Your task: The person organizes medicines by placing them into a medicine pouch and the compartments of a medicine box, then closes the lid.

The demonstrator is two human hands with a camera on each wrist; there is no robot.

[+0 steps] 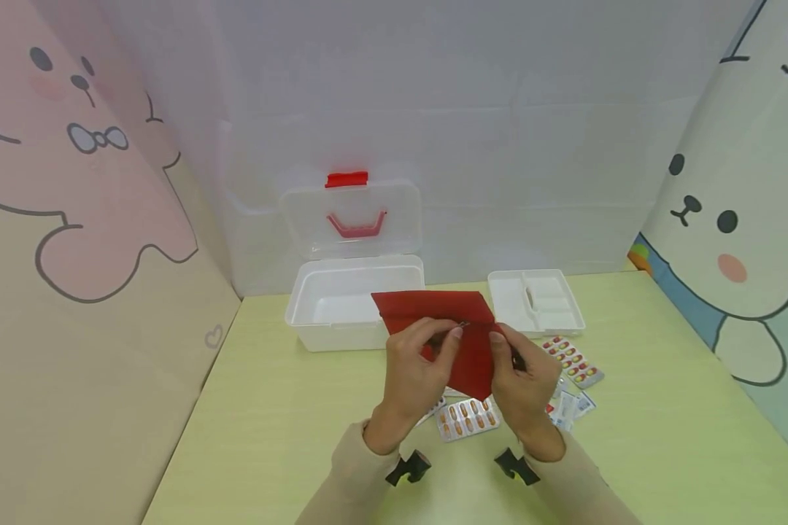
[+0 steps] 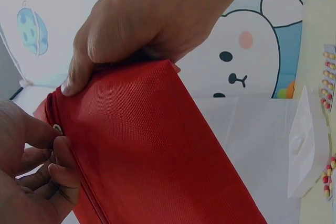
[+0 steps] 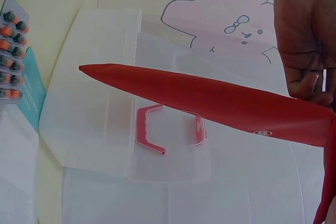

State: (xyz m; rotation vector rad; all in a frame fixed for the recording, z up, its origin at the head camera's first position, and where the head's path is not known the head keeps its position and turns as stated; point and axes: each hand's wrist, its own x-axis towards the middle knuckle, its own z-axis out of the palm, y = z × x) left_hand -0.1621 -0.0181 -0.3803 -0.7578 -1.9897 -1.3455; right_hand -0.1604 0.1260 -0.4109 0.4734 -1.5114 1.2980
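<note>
A red zip pouch (image 1: 473, 357) is held up above the table, its printed side showing in the right wrist view. At the zipper, my left hand (image 1: 420, 364) pinches the small metal zipper pull (image 2: 58, 128) between thumb and fingers. My right hand (image 1: 525, 375) grips the pouch by its right end, thumb on the near face; in the left wrist view this right hand (image 2: 142, 30) lies over the pouch's corner. Below the pouch are a blister pack of orange capsules (image 1: 468, 418) and a second pack, partly hidden. What is inside the pouch cannot be seen.
A white box (image 1: 341, 337) with its clear lid (image 1: 394, 219) raised stands behind the pouch. To its right sits a white divided tray (image 1: 554, 302). Red-and-yellow capsule packs (image 1: 573, 361) and small white sachets (image 1: 568, 408) lie right of my right hand. A back wall closes off the table.
</note>
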